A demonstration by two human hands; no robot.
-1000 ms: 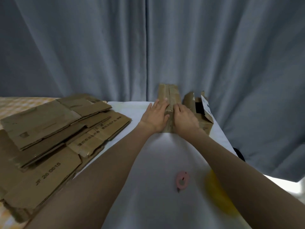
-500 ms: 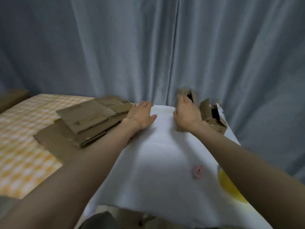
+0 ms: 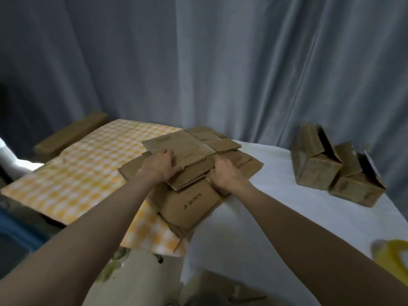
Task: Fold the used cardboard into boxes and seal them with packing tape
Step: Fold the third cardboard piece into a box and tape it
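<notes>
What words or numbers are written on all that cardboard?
"JF 26 0613", as best it reads: on the flattened cardboard sheet low in the stack.
Dark print on the sheet beside the right hand: too blurred to read.
Marks on the folded boxes: too blurred to read.

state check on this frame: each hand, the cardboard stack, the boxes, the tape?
Left hand: grips the top flattened brown cardboard sheet at its near left edge.
Right hand: grips the stack's right side, a layer down.
Stack of flattened brown cardboard: flat, unfolded, straddling checked cloth and white table.
Two folded brown cardboard boxes: assembled, top flaps open, untaped.
Yellow tape roll: lying untouched on table, blurred.
</notes>
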